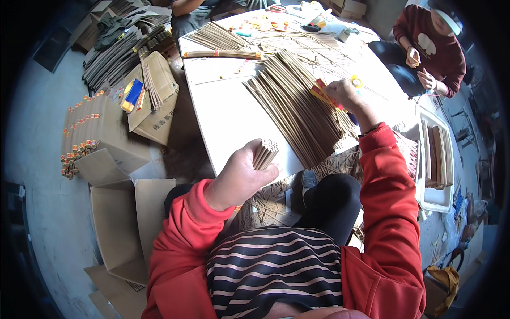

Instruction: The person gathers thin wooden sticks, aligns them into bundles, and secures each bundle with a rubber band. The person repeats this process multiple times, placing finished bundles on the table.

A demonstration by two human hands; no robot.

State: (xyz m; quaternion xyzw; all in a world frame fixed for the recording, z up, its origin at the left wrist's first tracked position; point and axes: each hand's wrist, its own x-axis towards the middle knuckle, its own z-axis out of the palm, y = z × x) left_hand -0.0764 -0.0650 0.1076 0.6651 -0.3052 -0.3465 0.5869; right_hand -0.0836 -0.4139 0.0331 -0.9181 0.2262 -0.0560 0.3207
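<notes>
My left hand point(239, 175) is closed around an upright bundle of brown incense sticks point(265, 153), just off the near left edge of the white table point(212, 122). Only the bundle's top ends show clearly above my fist. Farther right, my right hand point(344, 94) pinches red and yellow paper labels point(320, 93) over a wide pile of loose incense sticks point(297, 109). That pile lies slantwise across the table. Behind it, a wrapped bundle point(223, 54) with red and yellow bands rests near the table's left edge.
Finished bundles point(82, 130) stack up at the left, beside cardboard boxes point(154, 101). An open carton point(119, 228) stands by my left arm. At the right, a white tub point(438, 196) holds more sticks. A co-worker point(438, 50) sits at the far right; another person point(194, 21) is partly visible at the back.
</notes>
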